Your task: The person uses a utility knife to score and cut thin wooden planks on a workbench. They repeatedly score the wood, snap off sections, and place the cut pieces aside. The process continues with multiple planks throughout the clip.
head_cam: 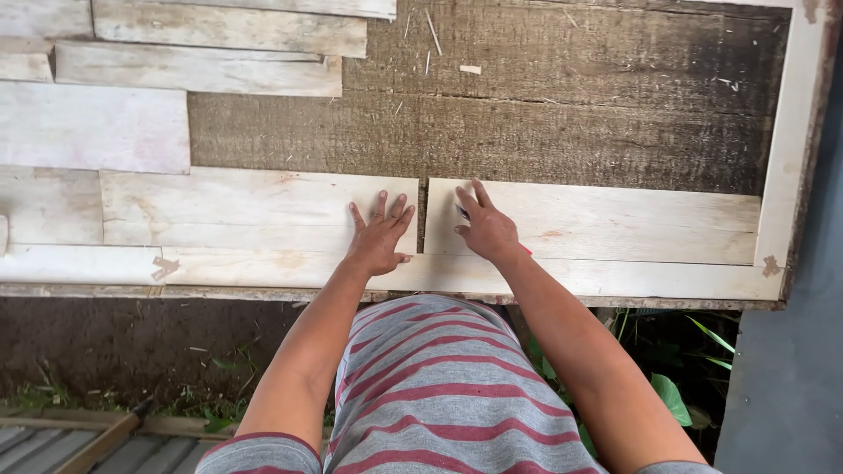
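Pale matt wooden planks point(263, 206) on rough dark wooden board point(544, 132)

Outdoor carpentry spot, prob. a backyard: pale planks point(263, 211) lying on a rough dark wood panel point(562, 96), bare soil point(114, 338) & weeds point(676, 395) showing underneath.

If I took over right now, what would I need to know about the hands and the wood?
Left hand: flat, fingers spread, on the left pale board.
Right hand: on the right pale board, holding what looks like a pencil.
The two boards lie end to end, a narrow gap between them.
Done: pale boards cover the left side and bottom row.
Left: the dark backing above is uncovered.
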